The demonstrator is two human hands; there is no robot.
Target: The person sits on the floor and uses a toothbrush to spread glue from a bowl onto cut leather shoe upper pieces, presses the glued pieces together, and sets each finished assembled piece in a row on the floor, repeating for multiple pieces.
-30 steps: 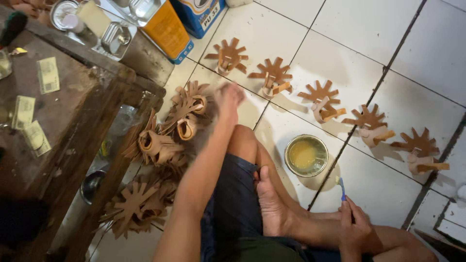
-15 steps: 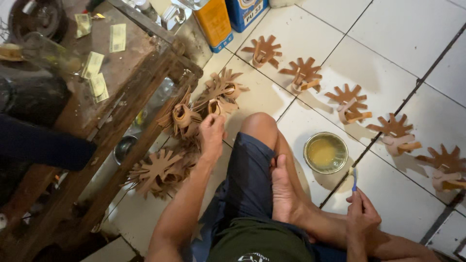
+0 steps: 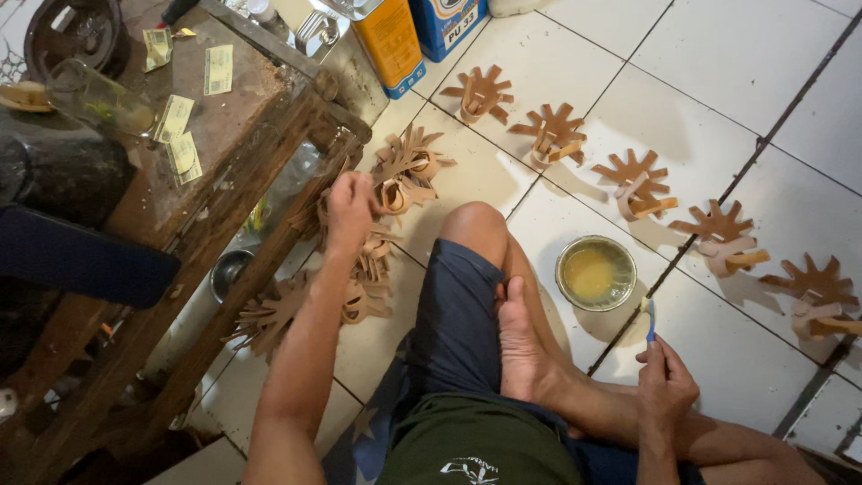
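Observation:
I sit cross-legged on a white tiled floor. My left hand [image 3: 348,205] reaches into a pile of brown leather cut-outs [image 3: 395,180] beside a wooden table and closes on one piece in the pile. My right hand [image 3: 663,382] rests by my shin and holds a small blue-handled brush [image 3: 650,319] upright. A round tin of yellow glue [image 3: 594,272] stands on the floor just past my foot. Several star-shaped leather pieces with looped straps, such as the nearest one [image 3: 637,181], lie in a row across the tiles.
A worn wooden table [image 3: 224,135] at left carries paper slips, a glass jar [image 3: 90,99] and dark objects. A yellow can [image 3: 391,38] and a blue can [image 3: 447,20] stand at the top. A metal bowl [image 3: 229,272] sits under the table.
My left hand has drawn back from the far pieces and come down onto the pile by the table. The view has swung left. My right hand stays put with the brush.

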